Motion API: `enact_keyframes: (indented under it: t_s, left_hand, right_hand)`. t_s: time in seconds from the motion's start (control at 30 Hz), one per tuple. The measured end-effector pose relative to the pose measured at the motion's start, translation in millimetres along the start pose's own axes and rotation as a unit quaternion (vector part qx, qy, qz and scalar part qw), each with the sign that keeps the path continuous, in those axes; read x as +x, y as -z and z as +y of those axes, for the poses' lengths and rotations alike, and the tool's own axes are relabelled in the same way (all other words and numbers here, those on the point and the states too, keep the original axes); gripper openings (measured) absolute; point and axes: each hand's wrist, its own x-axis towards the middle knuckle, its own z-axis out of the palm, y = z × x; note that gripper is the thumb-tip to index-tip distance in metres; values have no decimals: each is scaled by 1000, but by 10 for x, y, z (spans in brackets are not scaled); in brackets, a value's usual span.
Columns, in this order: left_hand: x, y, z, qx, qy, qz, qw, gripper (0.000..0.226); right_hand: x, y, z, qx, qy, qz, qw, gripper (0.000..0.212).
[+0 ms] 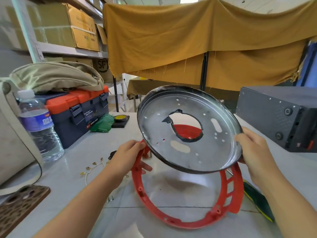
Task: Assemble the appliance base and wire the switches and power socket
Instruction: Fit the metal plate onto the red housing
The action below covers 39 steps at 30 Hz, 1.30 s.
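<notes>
**Desk:** Starting from the left, what is lying on the tabletop (89, 152)?

**Photographer:** One water bottle (40, 125) is standing at the left edge, with one blue and orange toolbox (78, 114) sitting behind it and a beige bag (56, 76) resting on the lid. One green cloth (103, 123) and a small black block with a yellow disc (121, 120) are lying beside the toolbox. A loose white wire with brass terminals (93, 166) is trailing near the person's left forearm.

**Desk:** And the hands?

**Photographer:** Two are working. The left hand (127, 156) is gripping the left rim of one red plastic ring (173, 219), fingers curled around it, tilting it up off the tabletop. The right hand (251, 148) is clamping the right edge of one round metal base plate (187, 131), thumb over the rim, holding it tilted above the ring.

**Desk:** Anything blocking the view?

**Photographer:** The plate is covering the ring's far side; red is showing through its large central hole. One dark grey metal box (277, 115) is sitting at the far right, and a green and yellow object (259, 201) is lying partly hidden under the right forearm. A mustard curtain (197, 42) is hanging behind.
</notes>
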Motion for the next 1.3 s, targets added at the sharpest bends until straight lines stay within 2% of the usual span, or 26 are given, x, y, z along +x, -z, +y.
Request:
enact_keyframes:
  t_s: [0.13, 0.23, 0.33, 0.5, 0.67, 0.87, 1.2, 1.3]
  left_hand:
    - [21, 2, -69, -41, -11, 31, 999, 29]
    - [17, 36, -109, -63, 1, 45, 997, 45]
    - [1, 77, -116, -99, -15, 52, 994, 31]
    - [-35, 87, -73, -131, -81, 70, 986, 35]
    - [-37, 120, -96, -138, -78, 63, 985, 21]
    - [-45, 119, -98, -142, -75, 84, 983, 19]
    - [-43, 130, -100, -142, -108, -9, 984, 35]
    - [-42, 113, -96, -146, -111, -18, 983, 27]
  right_hand:
    - [-29, -11, -29, 3, 30, -23, 999, 40]
    - [-43, -26, -29, -14, 50, -30, 998, 44]
    - [-71, -48, -22, -27, 71, -38, 996, 45]
    - [-90, -62, -1, -35, 85, -57, 994, 44]
    - [-71, -21, 38, -42, 102, -71, 991, 40]
    - [9, 32, 133, -31, 109, -96, 989, 35]
    - [65, 117, 182, -44, 123, -83, 988, 23]
    - [59, 127, 159, -49, 140, -78, 986, 22]
